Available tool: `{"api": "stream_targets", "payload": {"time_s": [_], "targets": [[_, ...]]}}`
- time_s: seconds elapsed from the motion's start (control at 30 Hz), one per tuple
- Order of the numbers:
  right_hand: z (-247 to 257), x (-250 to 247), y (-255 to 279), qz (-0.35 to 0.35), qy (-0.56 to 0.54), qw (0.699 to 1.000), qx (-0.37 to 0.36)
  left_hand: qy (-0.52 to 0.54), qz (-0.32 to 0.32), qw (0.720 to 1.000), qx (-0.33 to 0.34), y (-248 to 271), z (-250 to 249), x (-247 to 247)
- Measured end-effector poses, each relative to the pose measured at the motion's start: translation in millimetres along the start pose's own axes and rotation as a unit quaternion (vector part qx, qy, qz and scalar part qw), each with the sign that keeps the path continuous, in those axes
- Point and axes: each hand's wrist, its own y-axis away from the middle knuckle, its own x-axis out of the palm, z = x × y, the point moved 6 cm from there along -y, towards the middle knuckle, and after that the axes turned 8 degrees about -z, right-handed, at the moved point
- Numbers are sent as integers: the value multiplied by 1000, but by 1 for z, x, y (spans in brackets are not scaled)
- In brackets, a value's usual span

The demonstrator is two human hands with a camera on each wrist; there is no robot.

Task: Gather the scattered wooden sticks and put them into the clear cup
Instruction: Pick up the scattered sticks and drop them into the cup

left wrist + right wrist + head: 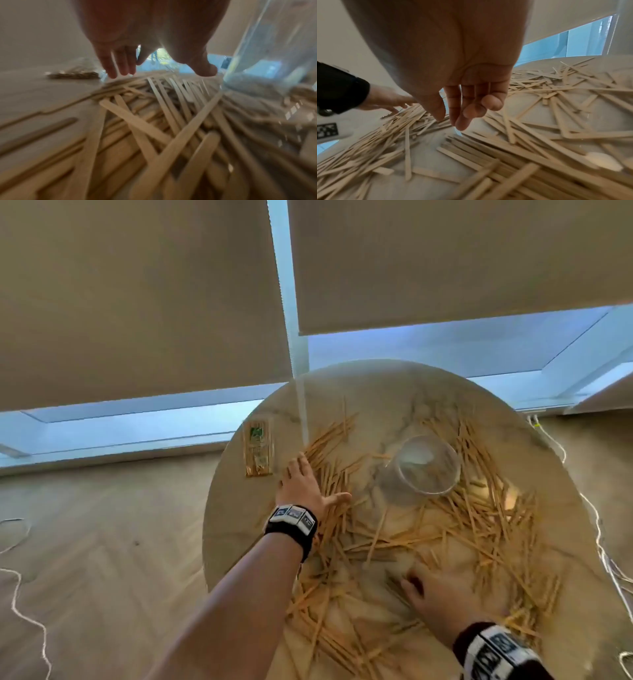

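Observation:
Many flat wooden sticks (479,518) lie scattered over a round marble table (226,529), all around an upright clear cup (423,470) that looks empty. My left hand (318,477) is spread flat, fingers straight, over the sticks left of the cup; the left wrist view shows the left hand (163,71) just above the sticks (154,121) with the cup (274,54) at its right. My right hand (428,587), blurred, hovers low over the near sticks. In the right wrist view the right hand (452,119) has loosely bent fingers and holds nothing above the sticks (539,121).
A sealed packet of sticks (258,448) lies at the table's far left edge. White cables (599,529) run on the wooden floor right of the table, and another cable (20,604) lies at left. Window blinds hang behind the table.

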Motion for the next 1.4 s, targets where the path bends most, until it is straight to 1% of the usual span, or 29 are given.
{"api": "stream_targets", "payload": {"time_s": [0.03, 0.1, 0.17, 0.2, 0.27, 0.3, 0.33, 0.43, 0.53, 0.6, 0.67, 0.73, 0.83, 0.93, 1.03, 1.07, 1.13, 1.23, 1.33, 1.37, 1.4], "targets": [[5, 1, -5, -15, 0, 1000, 5, -19, 14, 1000, 3, -1, -1, 6], [9, -1, -10, -46, 0, 998, 32, -30, 11, 999, -8, 3, -2, 16], [8, 0, -9, -66, -6, 996, 65, 0, 0, 1000, -27, 8, -2, 24], [3, 4, -8, -68, 2, 995, 79, 19, -4, 999, -34, 9, -2, 26], [-10, 19, -2, -44, 37, 993, 105, 44, -16, 998, -45, 7, -1, 29], [-14, 27, 1, -36, 55, 992, 108, 51, -21, 997, -45, 6, 0, 30], [-16, 34, 4, -38, 67, 992, 99, 58, -28, 997, -40, 6, 0, 29], [-24, 44, 5, -76, 63, 994, 50, 95, -29, 995, -29, 1, 0, 31], [-31, 48, 5, -117, 53, 992, -2, 122, -18, 992, -41, -9, 1, 31], [-27, 49, 6, -126, 53, 990, -36, 140, -6, 989, -49, -15, 0, 29], [-26, 50, 7, -122, 46, 990, -49, 126, 14, 991, -47, -17, -5, 28], [-25, 46, 7, -111, 26, 993, -43, 116, 18, 992, -46, -17, -9, 26], [-27, 26, 2, -120, -33, 992, -28, 177, 4, 982, -62, -12, -12, 17], [-30, -6, -1, -147, -124, 981, -15, 262, -26, 962, -76, 1, -14, 5], [-29, -39, 0, -151, -213, 965, -6, 335, -58, 937, -76, 18, -17, 0], [-25, -50, 1, -156, -230, 961, -11, 371, -67, 923, -84, 25, -18, 0], [-13, -67, -2, -171, -234, 957, -32, 451, -76, 883, -103, 41, -20, 2], [10, -77, -10, -165, -265, 948, -61, 518, -93, 842, -121, 68, -29, 9], [38, -78, -17, -179, -309, 930, -91, 599, -76, 785, -140, 90, -41, 22], [47, -77, -18, -177, -328, 923, -97, 618, -66, 771, -139, 99, -47, 24], [54, -74, -19, -173, -348, 917, -96, 628, -57, 764, -139, 106, -51, 27]]}}
